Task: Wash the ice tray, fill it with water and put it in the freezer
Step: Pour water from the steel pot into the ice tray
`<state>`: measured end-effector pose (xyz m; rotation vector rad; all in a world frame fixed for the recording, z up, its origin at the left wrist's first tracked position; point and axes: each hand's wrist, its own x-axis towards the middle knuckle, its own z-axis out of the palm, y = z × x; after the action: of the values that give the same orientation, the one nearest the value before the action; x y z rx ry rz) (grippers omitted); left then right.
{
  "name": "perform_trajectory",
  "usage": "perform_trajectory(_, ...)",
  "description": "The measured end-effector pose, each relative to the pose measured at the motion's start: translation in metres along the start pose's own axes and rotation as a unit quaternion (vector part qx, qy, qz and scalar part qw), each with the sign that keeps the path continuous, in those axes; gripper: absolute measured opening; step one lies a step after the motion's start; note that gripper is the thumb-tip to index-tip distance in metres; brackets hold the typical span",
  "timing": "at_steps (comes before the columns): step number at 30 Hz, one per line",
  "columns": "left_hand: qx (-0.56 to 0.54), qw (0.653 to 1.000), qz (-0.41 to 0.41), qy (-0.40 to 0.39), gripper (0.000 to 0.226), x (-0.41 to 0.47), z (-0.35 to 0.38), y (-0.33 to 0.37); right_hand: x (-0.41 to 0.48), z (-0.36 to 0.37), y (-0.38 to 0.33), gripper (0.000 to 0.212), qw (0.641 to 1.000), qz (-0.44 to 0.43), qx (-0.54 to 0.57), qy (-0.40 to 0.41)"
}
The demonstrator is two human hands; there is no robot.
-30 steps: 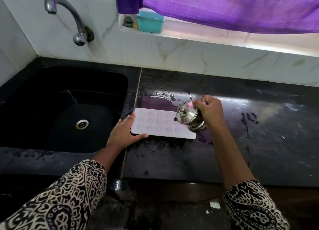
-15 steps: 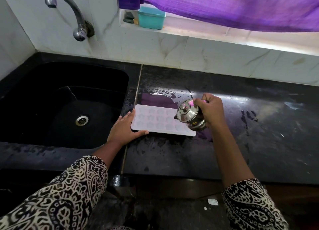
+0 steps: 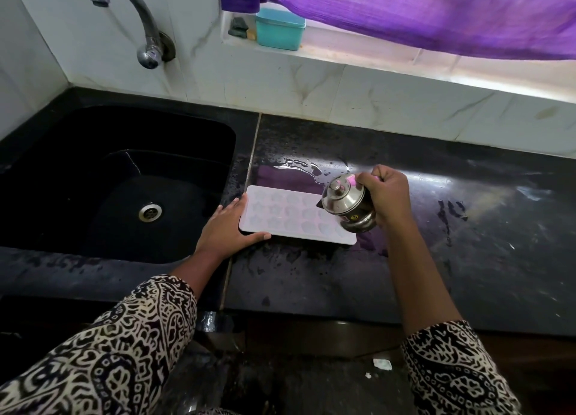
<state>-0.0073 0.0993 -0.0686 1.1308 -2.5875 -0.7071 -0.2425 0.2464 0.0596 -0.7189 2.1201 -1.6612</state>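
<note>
A person fills a tray (image 3: 290, 215) from a small steel jug (image 3: 346, 206) at a dark stone table (image 3: 467, 259) beside a black sink (image 3: 93, 181).

The right hand (image 3: 386, 193) is curled tight round the jug's far side and tips it, spout down, over the tray's right end. The left hand (image 3: 227, 230) lies spread at the tray's left end, fingers straight against the short edge and thumb along the near edge, bracing rather than gripping.

The main risk is likely overflow. The cells look shallow, and a tilt held too long over one spot would send water across the rim onto a table that is already wet, with a puddle (image 3: 299, 165) just behind the tray. On that wet stone the tray could also slide, since only one end is steadied. The jug's knobbed lid faces downhill, and a steeper tip might loosen it. A brimming tray would probably slop on the way to the freezer.

The tray is pale, almost white with a lilac cast, a flat rectangle with rounded corners. It lies level on the table with its long side across the view. Its left end sits just beside the seam at the sink's edge. Rows of small moulded cells cover its top. Whether they hold water, and whether any is pouring, cannot be made out.
</note>
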Motion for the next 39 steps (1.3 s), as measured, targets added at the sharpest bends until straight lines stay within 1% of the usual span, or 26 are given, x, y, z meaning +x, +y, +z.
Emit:
perform_trajectory(2, -0.002, 1.0, 0.001, 0.003, 0.126, 0.0, 0.0, 0.0, 0.0, -0.002, 0.0, 0.035, 0.999, 0.013, 0.035, 0.006)
perform_trajectory(6, -0.001, 1.0, -0.001, 0.0, 0.127, 0.0, 0.001, -0.001, 0.001, -0.008, 0.0, 0.037, 0.988, 0.042, 0.145, 0.024)
perform_trajectory(9, -0.001, 1.0, -0.003, 0.001, 0.127, 0.0, 0.001, -0.001, 0.002, -0.014, 0.0, 0.038, 0.983, 0.04, 0.174, 0.032)
perform_trajectory(14, 0.002, 1.0, -0.006, -0.005, 0.127, 0.001, 0.002, -0.001, 0.003, -0.026, 0.009, 0.04, 0.987, 0.031, 0.149, 0.042)
perform_trajectory(21, 0.008, 1.0, -0.005, -0.003, 0.126, 0.002, 0.003, -0.003, 0.003, -0.034, 0.016, 0.038, 0.997, 0.007, 0.053, 0.055)
perform_trajectory(27, 0.01, 1.0, -0.005, -0.001, 0.126, 0.003, 0.006, -0.005, 0.003, -0.035, 0.017, 0.037, 0.999, -0.015, -0.003, 0.048)
perform_trajectory(39, 0.01, 1.0, -0.004, -0.003, 0.127, 0.003, 0.006, -0.006, 0.006, -0.031, 0.022, 0.035, 0.998, -0.025, -0.049, 0.039)
